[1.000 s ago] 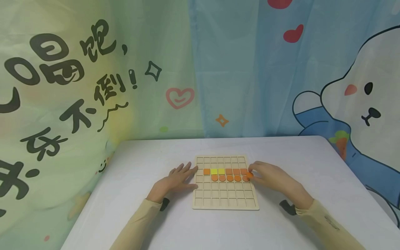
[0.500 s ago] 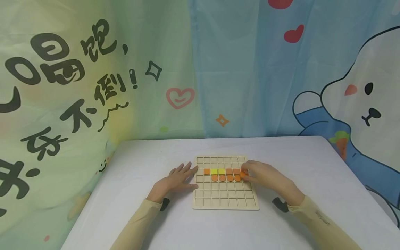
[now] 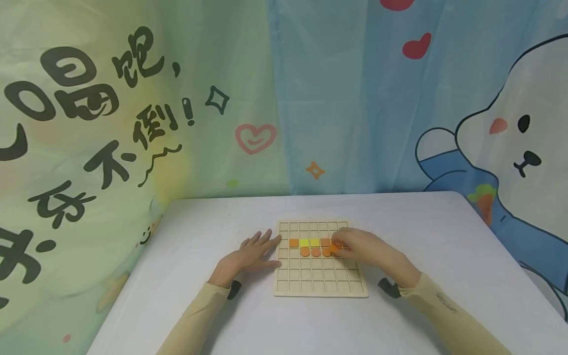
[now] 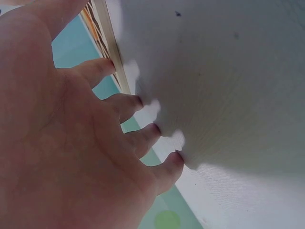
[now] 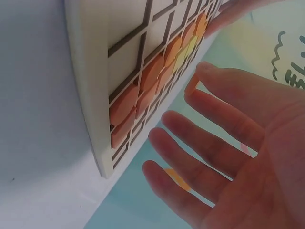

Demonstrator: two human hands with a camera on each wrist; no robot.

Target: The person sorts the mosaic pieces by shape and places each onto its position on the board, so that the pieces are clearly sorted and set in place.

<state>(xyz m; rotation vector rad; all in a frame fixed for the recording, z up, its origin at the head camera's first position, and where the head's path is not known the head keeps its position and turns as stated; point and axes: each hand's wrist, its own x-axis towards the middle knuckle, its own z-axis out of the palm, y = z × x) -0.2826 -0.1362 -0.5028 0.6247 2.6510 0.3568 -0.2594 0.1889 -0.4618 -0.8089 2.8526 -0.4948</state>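
Observation:
A pale wooden grid board (image 3: 319,289) lies on the table, crossed by a row of square tiles, orange ones and two yellow tiles (image 3: 309,243). Directly below that row sit several orange round pieces (image 3: 315,252). My right hand (image 3: 372,250) is over the board's right part, pinching an orange disc (image 5: 192,85) between thumb and index finger, its other fingers extended. It hides some pieces at the right in the head view. My left hand (image 3: 248,257) has its fingers spread, with fingertips and thumb at the board's left edge (image 4: 112,43).
The white table (image 3: 222,217) surrounds the board on all sides. Behind it hangs a printed curtain (image 3: 328,98) with lettering, hearts and a cartoon animal. Dark wrist-worn devices show at both cuffs, such as the right one (image 3: 388,288).
My right hand has slid left across the board with the orange disc in its pinch, covering pieces that showed earlier. My left hand has stayed in place.

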